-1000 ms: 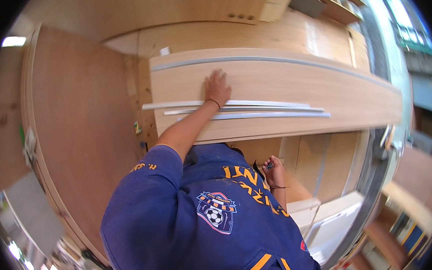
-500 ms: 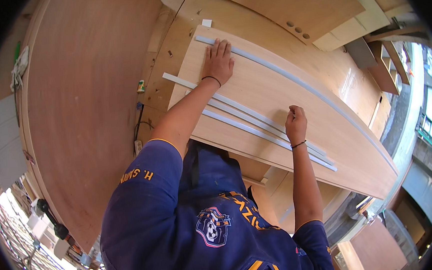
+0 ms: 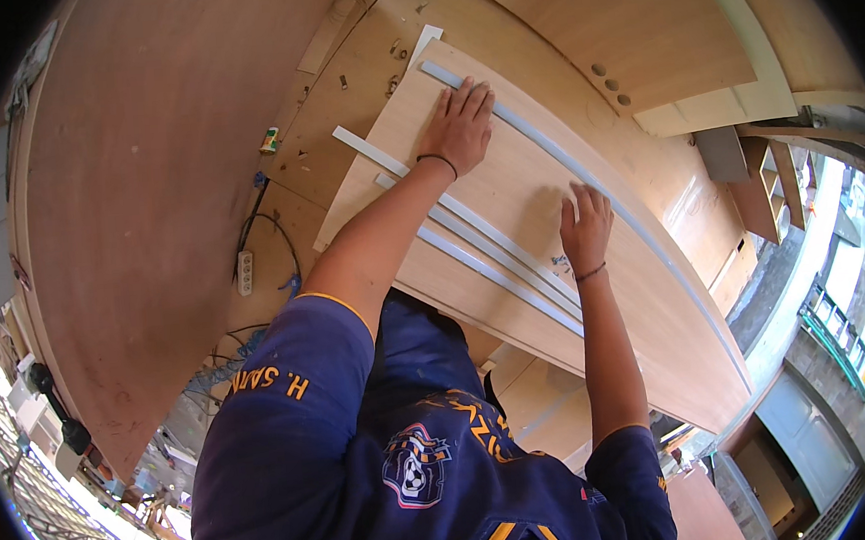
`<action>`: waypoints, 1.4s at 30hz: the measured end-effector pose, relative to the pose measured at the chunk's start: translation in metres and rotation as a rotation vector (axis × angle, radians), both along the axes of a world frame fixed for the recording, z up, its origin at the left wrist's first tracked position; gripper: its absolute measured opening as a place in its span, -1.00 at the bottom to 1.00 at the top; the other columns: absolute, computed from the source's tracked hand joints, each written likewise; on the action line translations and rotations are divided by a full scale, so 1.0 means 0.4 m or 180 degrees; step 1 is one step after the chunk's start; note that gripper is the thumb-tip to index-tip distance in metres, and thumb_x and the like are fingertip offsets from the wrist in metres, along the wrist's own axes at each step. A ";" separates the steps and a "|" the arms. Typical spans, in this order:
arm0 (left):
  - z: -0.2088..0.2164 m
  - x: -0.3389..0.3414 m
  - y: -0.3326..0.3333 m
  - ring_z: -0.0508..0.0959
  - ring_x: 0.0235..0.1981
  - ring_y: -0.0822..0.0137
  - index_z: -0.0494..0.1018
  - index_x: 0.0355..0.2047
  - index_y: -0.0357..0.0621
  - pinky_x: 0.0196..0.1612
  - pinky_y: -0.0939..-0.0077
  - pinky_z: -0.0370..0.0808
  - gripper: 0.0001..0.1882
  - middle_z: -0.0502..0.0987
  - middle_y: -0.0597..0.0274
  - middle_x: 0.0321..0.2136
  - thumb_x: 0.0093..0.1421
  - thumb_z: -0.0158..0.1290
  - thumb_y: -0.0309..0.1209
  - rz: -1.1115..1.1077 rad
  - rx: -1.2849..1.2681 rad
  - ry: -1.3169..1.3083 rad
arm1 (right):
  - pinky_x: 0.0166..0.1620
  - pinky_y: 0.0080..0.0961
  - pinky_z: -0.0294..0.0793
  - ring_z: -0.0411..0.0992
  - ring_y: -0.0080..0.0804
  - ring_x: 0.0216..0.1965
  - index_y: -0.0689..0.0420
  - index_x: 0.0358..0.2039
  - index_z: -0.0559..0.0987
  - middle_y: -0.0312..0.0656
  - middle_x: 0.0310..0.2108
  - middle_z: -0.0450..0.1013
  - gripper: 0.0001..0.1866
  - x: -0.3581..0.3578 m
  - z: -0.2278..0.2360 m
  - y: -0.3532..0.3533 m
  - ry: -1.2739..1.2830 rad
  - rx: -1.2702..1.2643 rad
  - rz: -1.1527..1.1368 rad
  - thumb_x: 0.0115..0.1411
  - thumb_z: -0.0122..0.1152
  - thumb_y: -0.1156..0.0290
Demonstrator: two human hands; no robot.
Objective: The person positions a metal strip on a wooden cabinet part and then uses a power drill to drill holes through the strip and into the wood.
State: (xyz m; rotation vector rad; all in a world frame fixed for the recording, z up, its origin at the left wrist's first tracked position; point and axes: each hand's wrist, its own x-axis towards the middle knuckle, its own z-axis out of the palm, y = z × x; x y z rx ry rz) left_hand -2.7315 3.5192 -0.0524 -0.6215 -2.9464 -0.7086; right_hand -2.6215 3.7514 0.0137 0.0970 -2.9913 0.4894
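Observation:
A light wood-grain board (image 3: 658, 339) lies slantwise before me, with a long pale grey strip (image 3: 536, 136) along its far side. My left hand (image 3: 461, 130) rests flat, its fingertips on this strip near its upper left end. Farther down the strip, my right hand (image 3: 587, 231) is open, fingers stretched out with their tips close to the strip's edge; contact is unclear. Beside the right hand lies a small cluster of screw-like pieces (image 3: 559, 262). Several more pale strips (image 3: 364, 146) lie side by side across the near half of the board, partly hidden under my left forearm.
A large brown panel (image 3: 166, 188) stands at the left. Near it are a power strip (image 3: 245, 273) with a cable and a small yellow-green container (image 3: 269, 141). A panel with three round holes (image 3: 657, 34) lies at the far side. Wooden shelving (image 3: 768, 186) stands at the right.
My right hand has opened from a pinch and shifted up toward the long strip. Small pieces now show on the board beside it. The view has turned slightly; my left hand stays on the strip.

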 end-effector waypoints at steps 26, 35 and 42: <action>0.005 0.009 0.005 -0.11 0.35 0.24 0.13 0.23 -0.10 0.29 -0.10 -0.14 -0.46 -0.03 0.25 0.31 0.24 -0.18 -0.25 -0.0027 -0.0091 -0.0079 | -0.22 -0.22 0.30 0.37 -0.14 -0.22 0.05 -0.16 0.50 -0.14 -0.30 0.43 -0.76 -0.168 -0.069 0.103 -0.0737 -0.0918 0.0386 0.13 0.05 0.46; 0.001 0.008 0.005 -0.10 0.35 0.25 0.13 0.22 -0.11 0.30 -0.07 -0.14 -0.46 -0.01 0.24 0.31 0.25 -0.18 -0.23 0.0054 -0.0139 -0.0108 | -0.16 -0.26 0.33 0.34 -0.17 -0.26 0.05 -0.12 0.53 -0.18 -0.32 0.39 -0.70 -0.156 -0.054 0.043 -0.0091 -0.0169 0.0685 0.09 0.17 0.44; 0.001 0.001 0.006 -0.11 0.35 0.25 0.12 0.23 -0.12 0.32 0.04 -0.14 -0.45 -0.02 0.23 0.31 0.27 -0.23 -0.19 0.0022 -0.0243 -0.0270 | -0.19 -0.31 0.34 0.33 -0.19 -0.26 0.04 -0.15 0.58 -0.19 -0.31 0.40 -0.72 -0.150 -0.072 0.037 -0.0075 -0.0044 0.0623 0.08 0.16 0.47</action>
